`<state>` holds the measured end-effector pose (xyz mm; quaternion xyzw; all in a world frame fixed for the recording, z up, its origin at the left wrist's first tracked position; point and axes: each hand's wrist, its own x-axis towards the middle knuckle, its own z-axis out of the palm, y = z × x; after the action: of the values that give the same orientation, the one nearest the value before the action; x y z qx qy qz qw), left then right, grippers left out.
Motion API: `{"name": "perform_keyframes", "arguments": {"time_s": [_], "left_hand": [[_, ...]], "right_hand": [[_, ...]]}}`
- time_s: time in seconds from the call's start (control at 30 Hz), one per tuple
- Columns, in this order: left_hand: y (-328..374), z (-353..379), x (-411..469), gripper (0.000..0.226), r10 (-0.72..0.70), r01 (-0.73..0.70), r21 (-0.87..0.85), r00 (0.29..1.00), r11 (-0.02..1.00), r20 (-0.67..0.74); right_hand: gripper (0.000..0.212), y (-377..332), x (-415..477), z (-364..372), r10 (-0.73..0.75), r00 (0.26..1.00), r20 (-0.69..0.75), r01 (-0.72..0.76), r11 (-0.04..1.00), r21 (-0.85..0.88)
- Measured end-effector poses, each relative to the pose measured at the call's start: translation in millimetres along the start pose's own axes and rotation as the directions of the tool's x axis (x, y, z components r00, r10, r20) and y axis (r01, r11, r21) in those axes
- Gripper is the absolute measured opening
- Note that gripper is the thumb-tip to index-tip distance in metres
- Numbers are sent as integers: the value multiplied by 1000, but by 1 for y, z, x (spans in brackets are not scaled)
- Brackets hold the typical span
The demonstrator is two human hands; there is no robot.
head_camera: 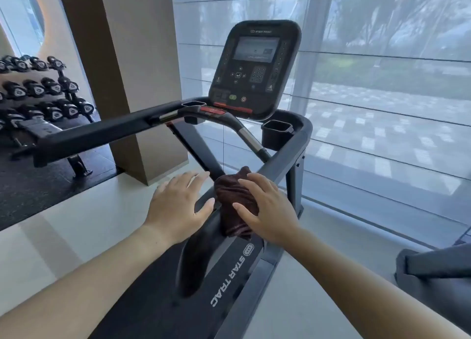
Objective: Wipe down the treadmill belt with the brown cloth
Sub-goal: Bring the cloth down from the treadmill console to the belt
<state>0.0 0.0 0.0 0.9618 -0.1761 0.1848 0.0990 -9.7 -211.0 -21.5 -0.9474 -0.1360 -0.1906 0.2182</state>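
A dark brown cloth (233, 197) hangs bunched over the black right handrail (193, 267) of the treadmill. My right hand (270, 208) rests on the cloth's right side with fingers spread and fairly straight. Just left of the cloth, my left hand (178, 206) hovers open and palm down; its thumb is close to the fabric, and I cannot tell whether they touch. The dark treadmill belt (142, 310) lies below my forearms, next to the STAR TRAC side rail (229, 275).
The treadmill console (254, 68) stands ahead, with a cup holder (276, 132) to its right and the left handrail (102, 132) stretching leftward. A dumbbell rack (38, 91) and a brown pillar (127, 58) are at left. Tall windows (382, 109) run along the right, with another machine (433, 267) at lower right.
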Motion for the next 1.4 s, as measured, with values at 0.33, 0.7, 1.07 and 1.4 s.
{"name": "perform_keyframes", "arguments": {"time_s": [0.33, 0.7, 1.07, 1.4], "left_hand": [[-17, 23, 9, 54, -27, 27, -18, 1000, 999, 16], [-54, 29, 3, 50, 102, -80, -192, 989, 978, 108], [-76, 32, -28, 46, 122, -64, -391, 985, 918, 125], [2, 18, -46, 55, 397, -338, -466, 917, 818, 32]], "right_hand": [[63, 1, 26, 33, 53, 996, 65, -55, 998, 24], [72, -18, 21, 58, 291, 956, 46, -290, 957, -18], [37, -45, 8, 63, 411, 898, -156, -403, 911, 86], [29, -15, -104, 51, 622, 737, -264, -521, 772, 364]]}}
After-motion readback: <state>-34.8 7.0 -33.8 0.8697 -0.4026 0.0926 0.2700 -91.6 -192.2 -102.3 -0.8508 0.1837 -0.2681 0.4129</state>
